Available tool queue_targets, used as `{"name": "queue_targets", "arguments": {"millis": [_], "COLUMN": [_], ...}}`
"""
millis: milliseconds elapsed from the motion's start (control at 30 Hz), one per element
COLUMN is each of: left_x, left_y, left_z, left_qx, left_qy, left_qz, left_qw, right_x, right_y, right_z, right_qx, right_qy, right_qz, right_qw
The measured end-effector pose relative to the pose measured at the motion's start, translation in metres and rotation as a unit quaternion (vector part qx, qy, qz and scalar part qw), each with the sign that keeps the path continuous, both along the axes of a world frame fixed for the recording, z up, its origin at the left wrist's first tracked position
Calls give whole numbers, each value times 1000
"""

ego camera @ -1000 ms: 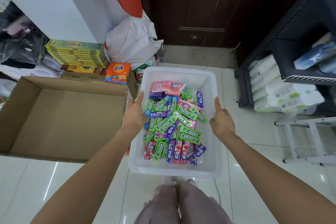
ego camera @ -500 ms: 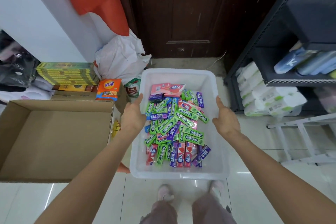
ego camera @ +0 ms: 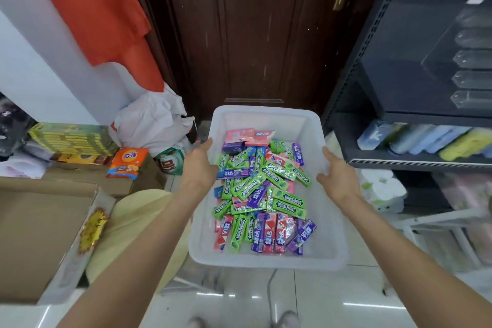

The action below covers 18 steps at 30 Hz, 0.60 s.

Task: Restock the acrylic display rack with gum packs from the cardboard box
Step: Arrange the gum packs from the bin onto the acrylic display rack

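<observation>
Both hands carry the white plastic bin (ego camera: 266,261) by its long sides. Left hand (ego camera: 198,168) grips the left rim, thumb over the edge, fingers hidden under the wall. Right hand (ego camera: 338,178) grips the right rim the same way, thumb on top, fingers curled out of sight beneath.

Gum packs (ego camera: 262,192) lie in a loose heap across the bin's middle and near end – green, purple, blue, red and pink wrappers overlapping, so no reliable count; dozens. Two pink packs sit flat toward the far edge of the heap. Bin's far end is bare plastic.

Cardboard box (ego camera: 40,234) is at the left, open, cut off by the frame's left edge; its inside shows bare card, near flap blurred. A gold sticker is on its right wall, text unreadable.

Acrylic display rack (ego camera: 463,61) sits on the upper level of the dark shelf unit (ego camera: 372,104) at the right – clear, hard to read against the dark back; five slot ends visible down one column, rest cut off by the right edge.

One orange snack bag (ego camera: 127,162) rests on a second box behind; one stack of yellow boxes (ego camera: 72,138) past it, roughly five or six, edges blurred. White plastic bag (ego camera: 151,120) against the brown door (ego camera: 253,34). Two shoe tips at the bottom edge, blurred.
</observation>
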<state>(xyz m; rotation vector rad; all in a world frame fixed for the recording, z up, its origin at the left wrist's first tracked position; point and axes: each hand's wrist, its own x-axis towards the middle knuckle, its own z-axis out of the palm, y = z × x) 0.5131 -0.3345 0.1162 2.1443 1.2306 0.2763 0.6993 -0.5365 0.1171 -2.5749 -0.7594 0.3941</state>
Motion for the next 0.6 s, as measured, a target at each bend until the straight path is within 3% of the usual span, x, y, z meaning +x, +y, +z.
{"name": "queue_targets", "arguments": {"millis": [333,600], "left_x": [151,273], "left_y": [-58,-61], "left_z": [34,33], "left_qx": [23,9], "left_qy": [-25,-43], "left_qz": [-40,-67], "left_qw": [999,997], "right_x": [145,259], "right_y": [-68,-77], "right_z": [22,30], "right_qx": [25,18], "right_qy": [-2,-29], "right_qz": [-60,-73], "right_qw": [998,997]}}
